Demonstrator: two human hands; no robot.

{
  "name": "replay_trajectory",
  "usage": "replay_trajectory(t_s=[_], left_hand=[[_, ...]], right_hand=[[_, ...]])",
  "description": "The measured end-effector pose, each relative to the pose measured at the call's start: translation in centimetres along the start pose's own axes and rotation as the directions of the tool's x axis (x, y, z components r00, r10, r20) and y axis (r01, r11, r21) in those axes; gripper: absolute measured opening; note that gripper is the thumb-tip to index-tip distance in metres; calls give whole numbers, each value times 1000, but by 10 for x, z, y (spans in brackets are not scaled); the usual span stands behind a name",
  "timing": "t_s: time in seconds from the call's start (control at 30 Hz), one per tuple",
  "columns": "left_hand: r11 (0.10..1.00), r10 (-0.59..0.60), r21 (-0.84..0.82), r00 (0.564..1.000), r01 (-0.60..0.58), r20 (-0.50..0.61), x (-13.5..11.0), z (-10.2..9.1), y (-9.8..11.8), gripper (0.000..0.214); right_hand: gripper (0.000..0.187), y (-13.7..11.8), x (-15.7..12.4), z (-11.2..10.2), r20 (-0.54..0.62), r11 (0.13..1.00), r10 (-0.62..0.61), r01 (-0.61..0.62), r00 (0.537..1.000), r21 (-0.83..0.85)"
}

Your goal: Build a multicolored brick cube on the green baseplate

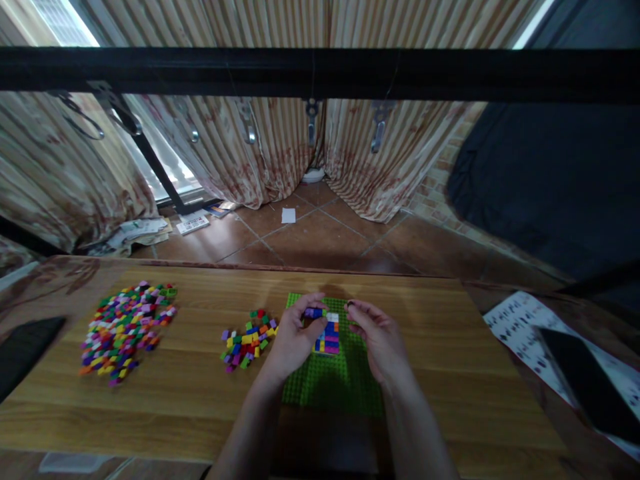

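A green studded baseplate point(305, 393) lies on the wooden table in front of me. On it stands a low block of toy bricks point(331, 337) in blue, purple, white, orange and yellow. My left hand point(296, 337) curls at the block's left side, thumb and index finger around the purple and blue bricks point(313, 312) at its upper left. Over the plate's right part, my right hand point(376, 333) pinches a small dark piece point(349, 304) between thumb and index finger, apart from the block. The piece looks like a toy brick; fingers cover most of it.
A small pile of loose bricks point(250, 340) lies left of the baseplate. Farther left is a larger heap of mixed bricks point(125, 327). A black bar with metal hooks point(320, 73) crosses beyond the table. At the right are a printed sheet point(515, 320) and a dark flat device point(585, 380).
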State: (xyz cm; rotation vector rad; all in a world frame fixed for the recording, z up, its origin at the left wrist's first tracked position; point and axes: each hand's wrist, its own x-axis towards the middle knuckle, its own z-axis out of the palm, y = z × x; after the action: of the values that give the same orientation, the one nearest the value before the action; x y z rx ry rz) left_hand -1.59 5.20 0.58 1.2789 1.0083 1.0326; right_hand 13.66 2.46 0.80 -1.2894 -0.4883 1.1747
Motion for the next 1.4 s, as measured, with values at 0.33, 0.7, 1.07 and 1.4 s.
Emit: replay_trajectory(t_s=[0.33,0.7,1.07,1.4], left_hand=[[1000,-22,-2,1000,22,-7,-2,0,-7,23],[997,-62,-42,998,62,1,-2,0,0,23],[998,-48,-49,992,42,-118,3,2,1,25],[999,-36,-5,989,35,-142,3,5,5,26]], right_hand=[[37,1,-1,1,-9,1000,-6,6,1000,-4],[34,5,0,1,26,997,-62,63,998,-53],[23,6,-4,1,248,924,-187,255,951,-283],[22,13,-3,4,278,937,-178,249,944,-244]])
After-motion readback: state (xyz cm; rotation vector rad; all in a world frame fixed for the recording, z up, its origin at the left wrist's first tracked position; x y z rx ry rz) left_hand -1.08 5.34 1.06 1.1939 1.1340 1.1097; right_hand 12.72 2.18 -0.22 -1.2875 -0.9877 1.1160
